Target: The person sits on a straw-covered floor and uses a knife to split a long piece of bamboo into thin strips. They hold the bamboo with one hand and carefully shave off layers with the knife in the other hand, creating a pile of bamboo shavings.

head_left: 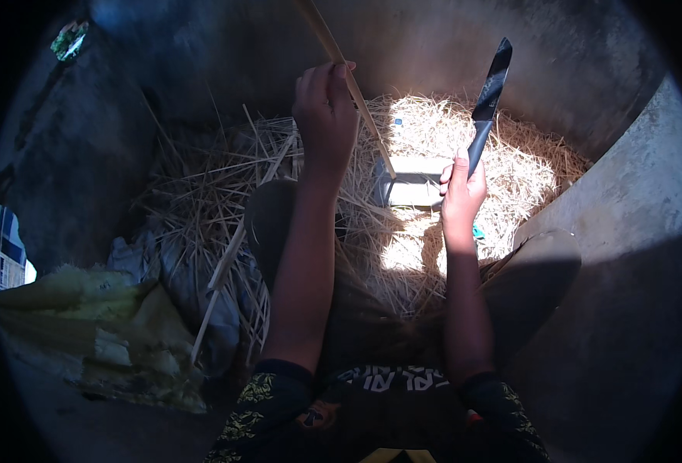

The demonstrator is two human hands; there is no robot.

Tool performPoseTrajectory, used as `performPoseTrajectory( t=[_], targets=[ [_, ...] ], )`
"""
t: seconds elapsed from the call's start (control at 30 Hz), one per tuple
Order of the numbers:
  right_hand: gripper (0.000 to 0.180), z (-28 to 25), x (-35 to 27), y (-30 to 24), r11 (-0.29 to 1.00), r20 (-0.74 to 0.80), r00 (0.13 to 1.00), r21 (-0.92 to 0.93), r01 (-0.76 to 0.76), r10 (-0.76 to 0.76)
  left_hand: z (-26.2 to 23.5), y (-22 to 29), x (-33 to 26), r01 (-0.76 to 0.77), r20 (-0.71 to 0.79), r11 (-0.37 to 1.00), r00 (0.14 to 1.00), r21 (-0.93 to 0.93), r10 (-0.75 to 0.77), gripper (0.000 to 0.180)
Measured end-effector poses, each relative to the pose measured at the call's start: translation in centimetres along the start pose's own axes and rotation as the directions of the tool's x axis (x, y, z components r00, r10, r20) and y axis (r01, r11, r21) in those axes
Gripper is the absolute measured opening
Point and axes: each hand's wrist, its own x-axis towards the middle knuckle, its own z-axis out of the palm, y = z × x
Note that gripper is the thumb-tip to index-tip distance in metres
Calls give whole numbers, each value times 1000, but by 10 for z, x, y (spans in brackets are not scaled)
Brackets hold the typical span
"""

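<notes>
My left hand [327, 100] is closed around a long, thin, pale stick [368, 116], which looks like split bamboo. The stick slants from the top edge down to the right, and its lower tip appears to meet a pale, flat-topped block [414, 199]. Just right of that block, my right hand [463, 197] grips the dark handle of a knife [489, 96]. Its broad black blade points up and away from me, apart from the stick. Both forearms reach in from the lower edge, between my bent knees.
A heap of curly shavings [538, 174] surrounds the block, partly in bright sunlight. Long loose strips [221, 193] lie tangled to the left. A yellowish sack [125, 339] is crumpled at lower left. Concrete walls [426, 50] stand close at the back and right [626, 185].
</notes>
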Motion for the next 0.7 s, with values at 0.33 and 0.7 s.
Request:
performPoseTrajectory(
  t=[0.33,0.7],
  targets=[
    [20,0,-22,-107,847,-65,959,455,273,-274,-8,-7,8,494,368,652,868,-576,-332,30],
    [38,-6,-57,101,505,17,862,-816,-280,506,-15,-3,8,564,416,627,824,-537,-384,33]
  ],
)
